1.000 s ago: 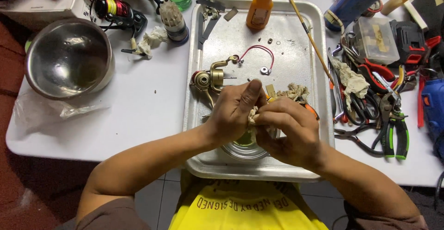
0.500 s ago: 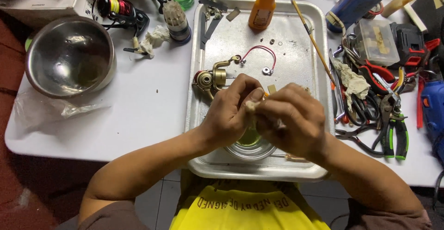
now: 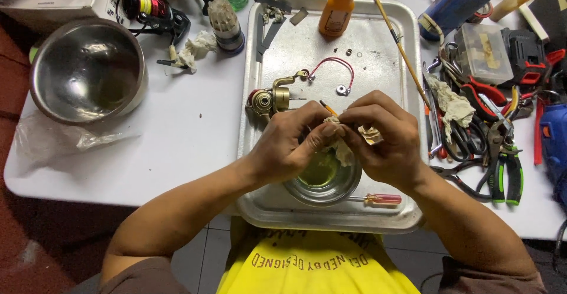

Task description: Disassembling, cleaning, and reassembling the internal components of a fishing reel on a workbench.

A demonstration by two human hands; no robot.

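Hands (image 3: 345,137) closed, pinching crumpled rag (image 3: 342,146)

A crumpled, dirty white rag (image 3: 342,146) was pinched between both hands, just above the small glass bowl (image 3: 322,179).

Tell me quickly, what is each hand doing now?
Left hand: closed, fingers pinching a crumpled rag above the small bowl.
Right hand: closed on the same rag; anything inside it is hidden.
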